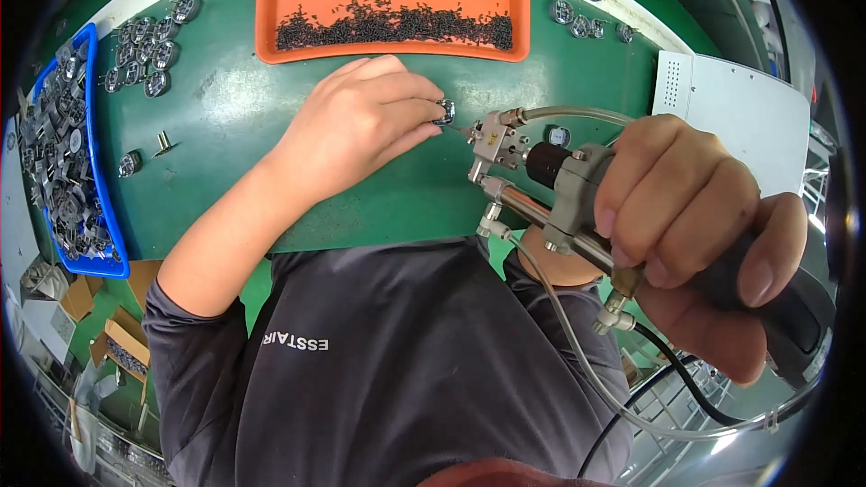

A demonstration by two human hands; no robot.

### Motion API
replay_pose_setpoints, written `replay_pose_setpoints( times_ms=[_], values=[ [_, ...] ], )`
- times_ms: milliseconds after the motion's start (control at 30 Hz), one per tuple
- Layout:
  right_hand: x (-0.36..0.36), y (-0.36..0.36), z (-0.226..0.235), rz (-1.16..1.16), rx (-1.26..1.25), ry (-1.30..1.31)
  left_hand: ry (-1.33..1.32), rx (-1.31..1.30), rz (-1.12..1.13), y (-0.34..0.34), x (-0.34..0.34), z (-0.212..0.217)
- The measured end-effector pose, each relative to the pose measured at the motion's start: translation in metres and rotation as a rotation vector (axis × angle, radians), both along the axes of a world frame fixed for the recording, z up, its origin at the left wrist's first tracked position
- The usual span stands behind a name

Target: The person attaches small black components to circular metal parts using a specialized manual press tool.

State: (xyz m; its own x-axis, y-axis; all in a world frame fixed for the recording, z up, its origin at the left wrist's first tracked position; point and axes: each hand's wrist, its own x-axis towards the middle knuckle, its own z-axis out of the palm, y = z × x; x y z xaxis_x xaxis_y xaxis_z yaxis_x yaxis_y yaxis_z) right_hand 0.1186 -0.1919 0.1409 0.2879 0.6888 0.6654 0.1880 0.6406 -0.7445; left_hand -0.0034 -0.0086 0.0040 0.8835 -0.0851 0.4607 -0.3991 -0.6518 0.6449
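Right grip (686, 207) curled closed round the hose-fed gun (577, 198), seemingly to aim it at the round metallic part (446, 112) that the left grip (365, 117) pinched over the desk (505, 81), apparently for steadiness.

The person wears a dark grey fabric shirt (424, 352) with soft creases, its chest marked by a short line of small white printed block capitals (296, 344). Left of that lettering is the loose, wrinkled left sleeve (194, 343), ending near the elbow; right of it is the matching dark right sleeve (586, 311). Beyond the lettering, the left hand (370, 117) and the right hand (695, 207) are bare, the right with short, rounded fingernails.
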Motion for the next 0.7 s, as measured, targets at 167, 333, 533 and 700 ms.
replay_pose_setpoints(
  times_ms=[167,333,533,700],
  values=[
    [-0.005,0.003,0.002,0.018,-0.052,0.034,-0.003,0.011,-0.001,0.000,0.000,-0.001],
    [0.006,0.004,-0.005,0.026,-0.050,0.080,-0.001,0.003,-0.014,0.001,0.005,0.000],
    [-0.018,0.012,0.005,-0.093,-0.084,0.113,0.011,0.049,0.014,0.008,-0.003,0.007],
    [-0.018,0.033,-0.008,-0.060,-0.032,0.023,-0.016,0.064,-0.023,0.002,-0.005,-0.012]
  ],
)
